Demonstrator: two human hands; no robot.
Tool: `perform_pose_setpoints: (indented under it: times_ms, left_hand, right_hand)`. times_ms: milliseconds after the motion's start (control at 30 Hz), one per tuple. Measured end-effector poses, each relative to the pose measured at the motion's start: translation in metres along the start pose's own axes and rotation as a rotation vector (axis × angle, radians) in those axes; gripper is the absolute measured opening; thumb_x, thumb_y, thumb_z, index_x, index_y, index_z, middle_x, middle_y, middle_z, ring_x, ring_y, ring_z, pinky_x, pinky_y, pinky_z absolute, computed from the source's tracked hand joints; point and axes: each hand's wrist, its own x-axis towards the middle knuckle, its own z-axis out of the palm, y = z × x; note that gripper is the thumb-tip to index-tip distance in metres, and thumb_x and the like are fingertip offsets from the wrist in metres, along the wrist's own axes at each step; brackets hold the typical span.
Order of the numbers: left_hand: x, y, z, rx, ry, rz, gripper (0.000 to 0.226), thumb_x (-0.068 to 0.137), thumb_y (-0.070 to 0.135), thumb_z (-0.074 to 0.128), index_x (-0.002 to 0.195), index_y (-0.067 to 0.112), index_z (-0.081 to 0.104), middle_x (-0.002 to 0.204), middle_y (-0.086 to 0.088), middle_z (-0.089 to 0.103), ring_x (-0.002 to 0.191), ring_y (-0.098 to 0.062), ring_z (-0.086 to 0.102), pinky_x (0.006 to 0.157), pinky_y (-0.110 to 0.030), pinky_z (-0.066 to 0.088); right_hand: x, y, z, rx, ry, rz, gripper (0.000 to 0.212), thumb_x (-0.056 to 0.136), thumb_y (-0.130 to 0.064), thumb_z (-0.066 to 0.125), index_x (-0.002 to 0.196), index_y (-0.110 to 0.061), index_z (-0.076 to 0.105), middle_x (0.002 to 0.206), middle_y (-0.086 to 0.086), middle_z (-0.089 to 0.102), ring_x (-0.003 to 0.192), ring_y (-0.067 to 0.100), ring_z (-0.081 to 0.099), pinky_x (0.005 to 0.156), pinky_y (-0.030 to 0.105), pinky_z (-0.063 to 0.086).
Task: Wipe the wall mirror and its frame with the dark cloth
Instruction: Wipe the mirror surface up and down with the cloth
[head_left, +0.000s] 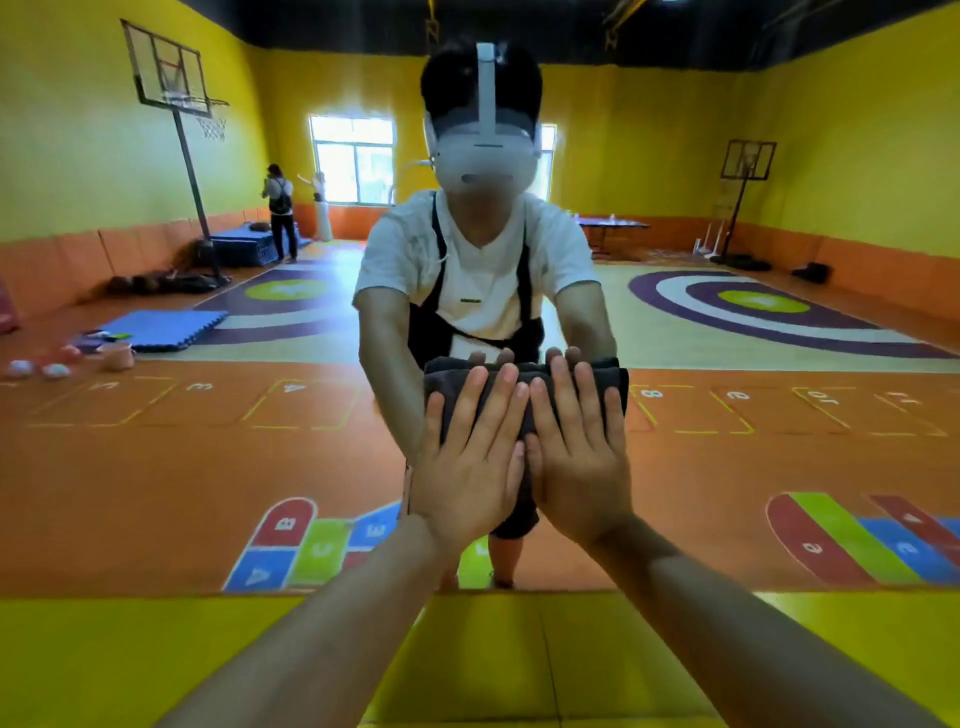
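A wall mirror (208, 467) fills the view, its glass smooth, hard and glossy, reflecting at far left a basketball hoop (176, 88) on a steel pole and a blue foam mat (161, 327) with toothed edges. At the centre, the person's left hand (467, 457) lies flat on the dark cloth (447, 383), a thick folded rectangle of soft, napped fabric held against the glass at chest height. The right hand (582, 457) presses flat just beside it, thumbs touching; neither hand has a grip closed, fingers straight and spread over the fabric. The cloth looks light and limp, likely to bunch or slide on the slick glass unless palm pressure stays even across its middle. To the right, painted hopscotch blocks (857, 540) show in the reflection. A yellow padded panel (156, 649) runs along the mirror's near lower edge.
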Motion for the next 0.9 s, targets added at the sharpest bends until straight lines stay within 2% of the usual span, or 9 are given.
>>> perform_pose_setpoints:
  times_ms: [100, 300, 500, 667, 900]
  left_hand:
    - [-0.032, 0.007, 0.014, -0.016, 0.014, -0.005, 0.063, 0.108, 0.034, 0.036, 0.165, 0.015, 0.016, 0.173, -0.003, 0.010, 0.160, -0.027, 0.008, 0.128, -0.051, -0.001]
    - [-0.092, 0.024, 0.036, -0.068, 0.037, 0.000, 0.064, 0.107, 0.032, 0.037, 0.165, 0.015, 0.015, 0.172, -0.003, 0.012, 0.160, -0.028, 0.007, 0.128, -0.053, 0.003]
    - [-0.173, 0.047, 0.058, -0.070, -0.046, 0.038, 0.067, 0.108, 0.035, 0.030, 0.166, 0.014, 0.003, 0.173, -0.002, -0.009, 0.160, -0.027, -0.008, 0.127, -0.053, -0.007]
    - [-0.241, 0.066, 0.080, -0.086, -0.092, 0.037, 0.073, 0.105, 0.036, 0.037, 0.166, 0.014, 0.002, 0.173, -0.003, -0.010, 0.160, -0.027, -0.009, 0.126, -0.053, -0.010]
    - [-0.307, 0.086, 0.103, -0.084, -0.107, 0.082, 0.069, 0.107, 0.034, 0.030, 0.165, 0.011, 0.000, 0.173, -0.005, -0.014, 0.159, -0.029, -0.013, 0.126, -0.053, -0.012]
  right_hand:
    - [-0.034, -0.009, 0.011, -0.005, -0.020, -0.010, 0.060, 0.105, -0.032, 0.038, 0.160, -0.011, 0.028, 0.171, 0.013, 0.016, 0.157, 0.032, 0.019, 0.128, 0.050, 0.013]
    - [-0.095, -0.025, 0.037, 0.008, 0.029, 0.003, 0.057, 0.108, -0.037, 0.031, 0.158, -0.011, 0.030, 0.172, 0.011, 0.011, 0.158, 0.031, 0.015, 0.128, 0.050, 0.010]
    - [-0.181, -0.045, 0.051, 0.036, -0.049, -0.007, 0.060, 0.107, -0.034, 0.034, 0.162, -0.012, 0.024, 0.173, 0.011, 0.005, 0.159, 0.030, 0.009, 0.129, 0.049, 0.005]
    - [-0.250, -0.060, 0.064, 0.026, -0.098, -0.021, 0.068, 0.104, -0.034, 0.040, 0.164, -0.013, 0.015, 0.173, 0.011, 0.005, 0.159, 0.029, 0.009, 0.129, 0.049, 0.004]
    - [-0.324, -0.075, 0.086, -0.004, -0.088, -0.025, 0.066, 0.107, -0.034, 0.037, 0.165, -0.012, 0.013, 0.172, 0.013, 0.004, 0.159, 0.030, 0.006, 0.129, 0.049, 0.004]
